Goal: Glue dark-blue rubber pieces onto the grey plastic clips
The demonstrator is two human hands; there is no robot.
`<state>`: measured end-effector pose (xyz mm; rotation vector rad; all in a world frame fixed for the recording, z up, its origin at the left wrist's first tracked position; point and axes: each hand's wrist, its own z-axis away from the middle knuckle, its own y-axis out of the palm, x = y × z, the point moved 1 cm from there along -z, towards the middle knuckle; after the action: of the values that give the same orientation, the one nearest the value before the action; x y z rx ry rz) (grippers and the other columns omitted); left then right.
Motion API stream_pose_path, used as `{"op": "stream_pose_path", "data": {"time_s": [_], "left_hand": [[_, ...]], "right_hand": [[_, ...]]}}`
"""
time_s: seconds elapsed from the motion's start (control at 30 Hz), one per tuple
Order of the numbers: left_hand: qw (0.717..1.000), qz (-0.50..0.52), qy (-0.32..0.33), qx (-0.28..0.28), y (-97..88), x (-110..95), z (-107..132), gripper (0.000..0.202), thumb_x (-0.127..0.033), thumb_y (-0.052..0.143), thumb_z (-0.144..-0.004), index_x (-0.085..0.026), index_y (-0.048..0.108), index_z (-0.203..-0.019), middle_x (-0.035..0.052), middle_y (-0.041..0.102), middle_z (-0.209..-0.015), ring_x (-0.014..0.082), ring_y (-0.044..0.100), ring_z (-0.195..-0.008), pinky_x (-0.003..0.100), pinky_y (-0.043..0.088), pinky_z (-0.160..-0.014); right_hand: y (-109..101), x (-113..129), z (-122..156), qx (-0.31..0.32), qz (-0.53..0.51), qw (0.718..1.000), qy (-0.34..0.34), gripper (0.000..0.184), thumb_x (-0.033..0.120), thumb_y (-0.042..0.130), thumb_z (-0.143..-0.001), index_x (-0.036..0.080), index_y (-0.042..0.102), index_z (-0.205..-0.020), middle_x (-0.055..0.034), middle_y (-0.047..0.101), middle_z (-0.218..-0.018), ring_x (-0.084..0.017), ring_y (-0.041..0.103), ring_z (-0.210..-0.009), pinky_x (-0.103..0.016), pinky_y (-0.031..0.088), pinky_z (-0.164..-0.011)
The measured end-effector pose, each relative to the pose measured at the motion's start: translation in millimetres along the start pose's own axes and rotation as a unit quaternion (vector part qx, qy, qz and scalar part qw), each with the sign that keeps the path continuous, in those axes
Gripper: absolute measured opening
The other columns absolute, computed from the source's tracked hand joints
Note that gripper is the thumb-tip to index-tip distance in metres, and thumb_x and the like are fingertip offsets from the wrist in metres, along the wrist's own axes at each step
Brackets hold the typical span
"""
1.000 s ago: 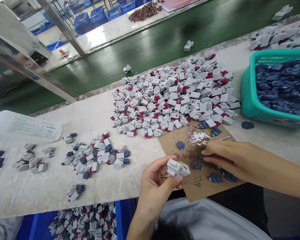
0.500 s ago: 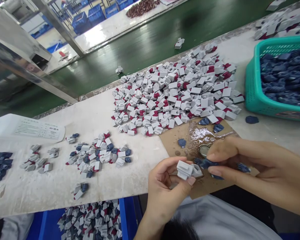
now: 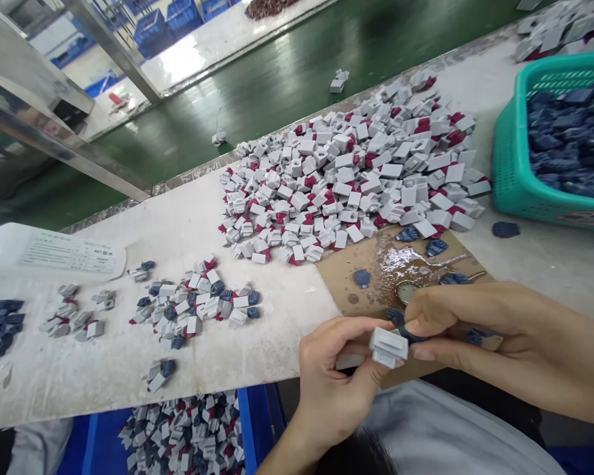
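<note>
My left hand (image 3: pixel 334 379) pinches a small grey plastic housing (image 3: pixel 389 346) near the table's front edge. My right hand (image 3: pixel 490 330) pinches a dark blue insert (image 3: pixel 410 336) and holds it against the housing's right side. Both hands hover over a brown cardboard sheet (image 3: pixel 356 297) with a wet, shiny patch and a few loose blue inserts. A small round metal dish (image 3: pixel 404 289) sits on the cardboard just above my right fingers. Behind it lies a big heap of grey and red housings (image 3: pixel 346 185).
A teal basket (image 3: pixel 512 178) full of blue inserts stands at the right. Joined grey-and-blue pieces (image 3: pixel 193 307) lie at centre left, more in a blue bin (image 3: pixel 188 432) below the table edge. A green conveyor belt (image 3: pixel 277 86) runs behind, a label sheet (image 3: pixel 69 254) at left.
My right hand picked a blue insert off the cardboard and brought it left to the grey housing. My left hand moved slightly right with the housing.
</note>
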<state>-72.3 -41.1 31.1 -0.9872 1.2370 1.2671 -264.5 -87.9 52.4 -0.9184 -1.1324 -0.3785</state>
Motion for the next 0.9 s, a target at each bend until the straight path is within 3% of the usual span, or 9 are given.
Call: {"op": "stream_pose_path", "data": {"time_s": [0.17,0.4,0.5,0.57,0.6,0.67,0.73,0.8,0.9], "left_hand": [[0.995,-0.065,0.073,0.015,-7.8,1,-1,0.021,-0.013,0.073,-0.080,-0.021,0.076,-0.099,0.0051,0.076,-0.088,0.0145,0.070,-0.076,0.021,0.058,-0.068],[0.993,-0.104,0.052,-0.024,-24.8,0,6,0.017,-0.017,0.073,-0.081,-0.019,0.075,-0.098,0.0059,0.074,-0.087,0.0158,0.070,-0.076,0.023,0.057,-0.068],[0.977,-0.204,0.052,-0.037,-39.4,-2,12,0.026,-0.022,0.070,-0.085,-0.017,0.072,-0.110,0.0076,0.073,-0.089,0.0166,0.068,-0.077,0.024,0.056,-0.067],[0.937,-0.334,0.095,-0.043,-53.6,-7,13,0.038,-0.023,0.064,-0.089,-0.017,0.064,-0.126,0.0094,0.072,-0.093,0.0187,0.067,-0.081,0.028,0.056,-0.072],[0.902,-0.411,0.127,-0.052,-61.9,-9,13,0.042,-0.024,0.062,-0.091,-0.018,0.059,-0.132,0.0106,0.072,-0.098,0.0206,0.066,-0.087,0.031,0.055,-0.077],[0.808,-0.553,0.187,-0.081,-80.3,-15,10,0.048,-0.030,0.064,-0.089,-0.022,0.057,-0.136,0.0145,0.067,-0.115,0.0284,0.061,-0.107,0.043,0.050,-0.092],[0.724,-0.653,0.202,-0.096,-99.3,-18,5,0.054,-0.041,0.070,-0.083,-0.026,0.059,-0.134,0.0172,0.056,-0.136,0.0403,0.045,-0.130,0.061,0.034,-0.106],[0.694,-0.696,0.170,-0.071,-116.7,-19,1,0.055,-0.047,0.070,-0.081,-0.026,0.060,-0.132,0.0165,0.049,-0.145,0.0451,0.032,-0.139,0.071,0.020,-0.109],[0.707,-0.696,0.117,-0.031,-135.6,-18,3,0.039,-0.038,0.064,-0.087,-0.022,0.063,-0.122,0.0158,0.060,-0.131,0.0378,0.045,-0.131,0.065,0.026,-0.110]], "right_hand": [[1,0,-8,0.044,-0.045,0.998,0.015,0.022,0.039,0.060,-0.090,0.022,0.056,-0.077,0.0025,0.057,-0.065,-0.010,0.053,-0.058,-0.021,0.042,-0.053],[19,-3,-29,0.106,-0.059,0.993,0.007,0.029,0.048,0.051,-0.093,0.023,0.054,-0.078,0.0027,0.055,-0.064,-0.013,0.048,-0.056,-0.025,0.036,-0.050],[36,-4,-49,0.131,-0.061,0.989,0.011,0.025,0.043,0.046,-0.093,0.023,0.051,-0.080,0.0028,0.056,-0.064,-0.013,0.051,-0.056,-0.025,0.038,-0.052],[47,-2,-67,0.121,-0.076,0.990,-0.002,0.022,0.042,0.046,-0.092,0.023,0.048,-0.081,0.0048,0.052,-0.058,-0.012,0.050,-0.051,-0.024,0.034,-0.048],[53,-2,-76,0.110,-0.081,0.991,-0.014,0.022,0.043,0.047,-0.092,0.023,0.046,-0.082,0.0058,0.049,-0.055,-0.012,0.048,-0.049,-0.024,0.031,-0.046],[64,0,-95,0.086,-0.071,0.993,-0.040,0.023,0.044,0.047,-0.090,0.023,0.045,-0.084,0.0077,0.045,-0.050,-0.011,0.043,-0.044,-0.024,0.028,-0.044],[73,3,-113,0.088,-0.045,0.994,-0.056,0.016,0.038,0.045,-0.088,0.022,0.047,-0.087,0.0067,0.047,-0.050,-0.012,0.045,-0.044,-0.024,0.031,-0.046],[82,9,-126,0.111,-0.013,0.992,-0.064,0.013,0.028,0.046,-0.085,0.020,0.051,-0.092,0.0028,0.056,-0.057,-0.014,0.052,-0.051,-0.025,0.037,-0.052],[95,22,-139,0.151,0.025,0.986,-0.073,0.021,0.019,0.046,-0.083,0.016,0.055,-0.103,-0.0033,0.063,-0.074,-0.018,0.060,-0.065,-0.028,0.043,-0.062]]}}
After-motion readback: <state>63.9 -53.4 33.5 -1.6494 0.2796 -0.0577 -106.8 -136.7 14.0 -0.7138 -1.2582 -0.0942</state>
